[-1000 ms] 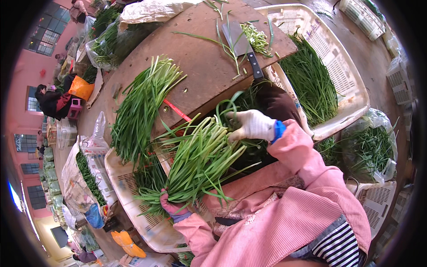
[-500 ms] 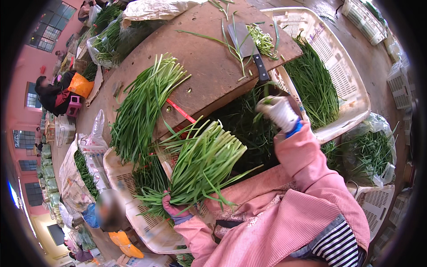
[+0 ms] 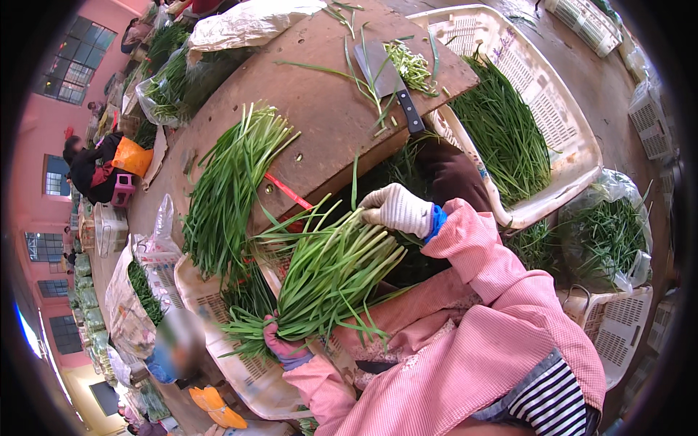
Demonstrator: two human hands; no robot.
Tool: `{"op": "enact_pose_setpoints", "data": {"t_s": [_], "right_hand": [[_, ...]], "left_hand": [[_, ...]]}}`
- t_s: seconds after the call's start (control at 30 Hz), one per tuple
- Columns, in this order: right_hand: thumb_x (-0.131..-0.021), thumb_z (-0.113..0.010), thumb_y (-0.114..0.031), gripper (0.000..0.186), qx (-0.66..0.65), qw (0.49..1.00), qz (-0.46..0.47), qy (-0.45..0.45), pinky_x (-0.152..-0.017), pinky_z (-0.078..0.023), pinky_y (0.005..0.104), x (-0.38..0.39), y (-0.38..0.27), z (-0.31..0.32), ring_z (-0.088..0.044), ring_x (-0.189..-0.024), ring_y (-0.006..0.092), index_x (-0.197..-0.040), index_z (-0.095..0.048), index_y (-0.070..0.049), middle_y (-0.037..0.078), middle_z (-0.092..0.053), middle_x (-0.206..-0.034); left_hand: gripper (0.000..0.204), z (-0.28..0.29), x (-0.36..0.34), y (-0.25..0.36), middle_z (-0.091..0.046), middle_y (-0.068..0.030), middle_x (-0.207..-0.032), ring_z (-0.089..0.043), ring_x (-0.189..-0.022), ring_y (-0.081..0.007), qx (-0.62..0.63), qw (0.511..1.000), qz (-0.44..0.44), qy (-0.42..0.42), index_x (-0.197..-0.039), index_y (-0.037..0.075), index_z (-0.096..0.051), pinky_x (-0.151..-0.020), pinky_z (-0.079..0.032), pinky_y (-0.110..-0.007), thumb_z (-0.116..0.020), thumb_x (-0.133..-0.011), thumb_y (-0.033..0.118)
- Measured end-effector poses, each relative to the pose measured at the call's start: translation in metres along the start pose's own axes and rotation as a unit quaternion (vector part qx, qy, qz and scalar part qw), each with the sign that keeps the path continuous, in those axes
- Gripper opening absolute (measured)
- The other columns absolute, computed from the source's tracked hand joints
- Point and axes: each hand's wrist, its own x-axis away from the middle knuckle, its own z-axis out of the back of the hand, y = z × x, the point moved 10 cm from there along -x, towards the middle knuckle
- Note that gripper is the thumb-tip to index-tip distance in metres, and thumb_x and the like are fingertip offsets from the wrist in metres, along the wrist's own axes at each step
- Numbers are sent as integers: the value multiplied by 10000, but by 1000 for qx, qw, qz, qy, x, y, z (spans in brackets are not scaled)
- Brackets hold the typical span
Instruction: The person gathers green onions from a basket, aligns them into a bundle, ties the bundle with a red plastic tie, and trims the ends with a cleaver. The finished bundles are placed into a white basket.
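My left hand (image 3: 282, 343), in a pinkish-purple glove, is closed round the leafy end of a loose bunch of garlic chives (image 3: 331, 272) over my lap. The bunch's pale stems point up and right. Among the stem tips, my right hand (image 3: 400, 209), in a white knit glove, pinches chive stems; a single leaf stands up beside its fingers. Ahead, a second bunch of garlic chives (image 3: 231, 178) lies on the brown wooden board (image 3: 320, 109). A cleaver (image 3: 385, 73) with a black handle rests at the board's right side, beside chopped stem ends (image 3: 409, 65). A red strip (image 3: 289, 190) lies near the board's front edge.
A white crate (image 3: 571, 102) of chives stands right of the board, with a clear bag of greens (image 3: 609, 225) nearer me. Another white crate (image 3: 207, 320) is at my left. A person (image 3: 94, 163) sits on a pink stool at far left.
My right hand has moved left and down from near the cleaver handle to the bunch's stem tips; the greenery it carried is gone. My left hand keeps its hold.
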Motion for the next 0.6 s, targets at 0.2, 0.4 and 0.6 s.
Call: {"op": "enact_pose_setpoints", "data": {"t_s": [0.2,0.4,0.6], "right_hand": [[-848,-668,-167,196,25,983,-32,180,-634,-537,326,22,46,106,-665,-662,166,-960,-744,-25,91,-689,-726],[-797,-681,-129,181,355,875,38,326,-685,-563,415,57,17,195,-690,-747,335,-963,-730,-77,160,-696,-816],[-784,-770,-406,649,280,940,185,59,-844,-540,447,12,-29,28,-677,-950,393,-1335,-597,-109,218,-695,-1047]], "left_hand": [[281,29,15,9,-698,-153,-1109,-670,-1026,-300,-13,994,-75,81,-1102,60,-646,-954,-545,-500,-593,-827,87],[274,19,13,4,-693,-159,-1110,-665,-1020,-285,-17,997,-70,29,-1108,37,-629,-953,-544,-463,-587,-842,90],[277,21,2,-8,-693,-153,-1145,-659,-1053,-296,26,998,-35,50,-1107,38,-629,-997,-514,-493,-579,-841,97]]}}
